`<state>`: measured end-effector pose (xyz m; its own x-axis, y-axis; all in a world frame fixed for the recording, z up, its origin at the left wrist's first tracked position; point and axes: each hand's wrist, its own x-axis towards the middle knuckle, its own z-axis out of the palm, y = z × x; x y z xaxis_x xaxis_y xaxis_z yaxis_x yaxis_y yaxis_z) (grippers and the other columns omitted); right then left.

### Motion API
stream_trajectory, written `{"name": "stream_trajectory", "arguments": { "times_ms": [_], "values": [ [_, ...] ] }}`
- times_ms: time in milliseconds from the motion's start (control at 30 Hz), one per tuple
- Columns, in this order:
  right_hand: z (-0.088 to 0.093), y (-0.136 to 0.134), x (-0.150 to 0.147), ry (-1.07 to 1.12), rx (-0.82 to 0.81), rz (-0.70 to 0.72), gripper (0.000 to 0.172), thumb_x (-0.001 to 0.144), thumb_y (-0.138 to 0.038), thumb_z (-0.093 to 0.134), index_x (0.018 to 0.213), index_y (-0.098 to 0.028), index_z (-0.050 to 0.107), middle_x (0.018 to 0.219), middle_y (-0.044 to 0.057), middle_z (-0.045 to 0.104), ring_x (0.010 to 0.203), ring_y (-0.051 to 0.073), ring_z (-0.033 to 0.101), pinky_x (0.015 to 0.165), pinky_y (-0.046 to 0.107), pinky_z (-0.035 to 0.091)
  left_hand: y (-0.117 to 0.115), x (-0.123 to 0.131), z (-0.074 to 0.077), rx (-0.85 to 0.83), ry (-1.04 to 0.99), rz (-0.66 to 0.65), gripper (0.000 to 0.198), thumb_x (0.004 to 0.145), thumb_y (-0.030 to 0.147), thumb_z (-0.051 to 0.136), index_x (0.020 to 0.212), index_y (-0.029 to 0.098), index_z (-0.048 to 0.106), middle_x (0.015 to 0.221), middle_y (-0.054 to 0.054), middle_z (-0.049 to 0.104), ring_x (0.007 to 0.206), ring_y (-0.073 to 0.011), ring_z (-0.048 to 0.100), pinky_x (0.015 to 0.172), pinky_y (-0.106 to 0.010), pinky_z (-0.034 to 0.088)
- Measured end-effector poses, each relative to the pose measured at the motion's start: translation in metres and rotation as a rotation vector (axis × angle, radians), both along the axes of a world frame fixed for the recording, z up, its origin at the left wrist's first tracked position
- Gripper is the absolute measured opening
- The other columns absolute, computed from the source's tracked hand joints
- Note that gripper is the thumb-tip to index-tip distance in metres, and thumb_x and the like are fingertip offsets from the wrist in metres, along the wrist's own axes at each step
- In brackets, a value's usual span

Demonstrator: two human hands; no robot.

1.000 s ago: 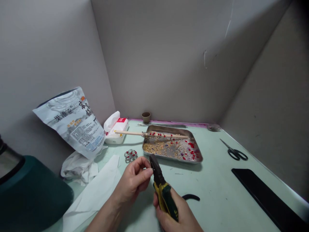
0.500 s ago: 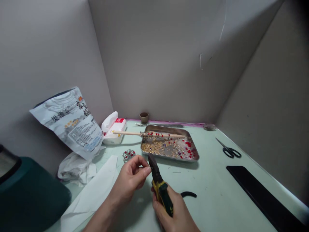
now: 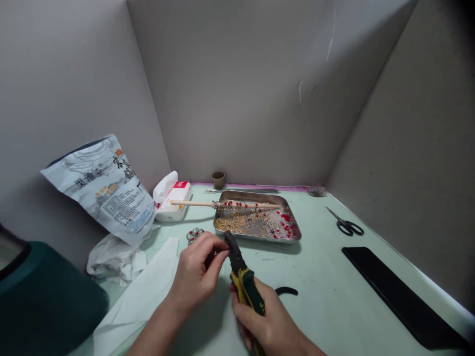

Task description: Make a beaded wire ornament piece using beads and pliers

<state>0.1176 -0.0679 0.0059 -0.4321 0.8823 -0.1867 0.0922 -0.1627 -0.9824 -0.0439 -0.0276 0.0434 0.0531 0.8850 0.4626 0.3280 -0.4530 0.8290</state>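
Note:
My right hand is wrapped round the green and yellow handles of a pair of pliers, whose dark jaws point up and away from me. Beside the jaws, my left hand is closed in a pinch, thumb against fingertips; whatever it grips is too small and hidden to make out. Just beyond the left hand lies a beaded wire piece with red beads, partly covered by the fingers. Past the pliers' tips is a metal tray of gold, clear and red beads, with a wooden stick across it.
Scissors and a long black object lie on the right. A black curved handle shows beside my right hand. Tissues, a white pouch, paper and a dark green container stand left. A small cup is behind.
The whole view has shifted slightly, so most things sit a little further left. My left hand has turned a little, its fingers still pinched beside the plier jaws. The right hand keeps its hold.

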Motion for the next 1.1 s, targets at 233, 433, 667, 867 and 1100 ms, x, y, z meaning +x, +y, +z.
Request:
{"name": "stream_trajectory", "arguments": {
  "times_ms": [233, 433, 667, 867, 1100],
  "values": [
    [0.005, 0.001, 0.004, -0.137, 0.217, -0.148, 0.014, 0.077, -0.027, 0.059, 0.079, -0.018, 0.049, 0.071, -0.001, 0.051, 0.066, 0.012, 0.046, 0.062, 0.023, 0.039, -0.002, 0.007, -0.007, 0.043, -0.005, 0.026, 0.007, 0.075, 0.015, 0.065, 0.076, 0.021, 0.069, 0.076, -0.005, 0.060, 0.071, -0.0173, 0.051, 0.065, -0.026, 0.037],
    [0.008, 0.001, 0.005, 0.140, -0.074, -0.022, 0.036, 0.077, -0.045, 0.061, 0.095, -0.016, 0.049, 0.062, -0.005, 0.047, 0.047, 0.008, 0.041, 0.047, 0.022, 0.035, 0.001, 0.013, -0.014, -0.198, -0.246, 0.061, 0.008, 0.074, 0.025, 0.069, 0.073, 0.018, 0.065, 0.071, -0.002, 0.058, 0.061, -0.0125, 0.047, 0.056, -0.023, 0.036],
    [0.012, 0.011, 0.021, 0.277, -0.109, -0.065, 0.045, 0.081, -0.049, 0.058, 0.108, -0.015, 0.048, 0.063, -0.004, 0.049, 0.048, 0.009, 0.043, 0.049, 0.023, 0.038, 0.011, 0.009, -0.023, -0.511, -0.587, -0.036, 0.030, 0.070, 0.039, 0.073, 0.081, 0.016, 0.057, 0.053, 0.009, 0.035, 0.042, -0.0029, 0.024, 0.041, -0.018, 0.016],
    [0.018, 0.021, 0.034, -0.316, 0.269, -0.126, 0.023, 0.085, -0.040, 0.057, 0.090, -0.017, 0.056, 0.073, 0.001, 0.058, 0.065, 0.015, 0.051, 0.061, 0.027, 0.039, 0.013, 0.012, -0.026, -0.653, -0.723, -0.159, 0.033, 0.070, 0.039, 0.073, 0.083, 0.014, 0.057, 0.066, 0.005, 0.050, 0.040, -0.0005, 0.028, 0.035, -0.016, 0.017],
    [0.014, 0.009, 0.064, -0.604, 0.510, -0.194, 0.034, 0.079, -0.033, 0.063, 0.111, -0.023, 0.060, 0.102, 0.009, 0.063, 0.089, 0.025, 0.058, 0.075, 0.033, 0.040, 0.013, 0.013, -0.028, -0.694, -0.752, -0.180, 0.032, 0.072, 0.038, 0.072, 0.085, 0.013, 0.058, 0.071, 0.003, 0.053, 0.040, 0.0001, 0.029, 0.035, -0.015, 0.019]
  ]
}}
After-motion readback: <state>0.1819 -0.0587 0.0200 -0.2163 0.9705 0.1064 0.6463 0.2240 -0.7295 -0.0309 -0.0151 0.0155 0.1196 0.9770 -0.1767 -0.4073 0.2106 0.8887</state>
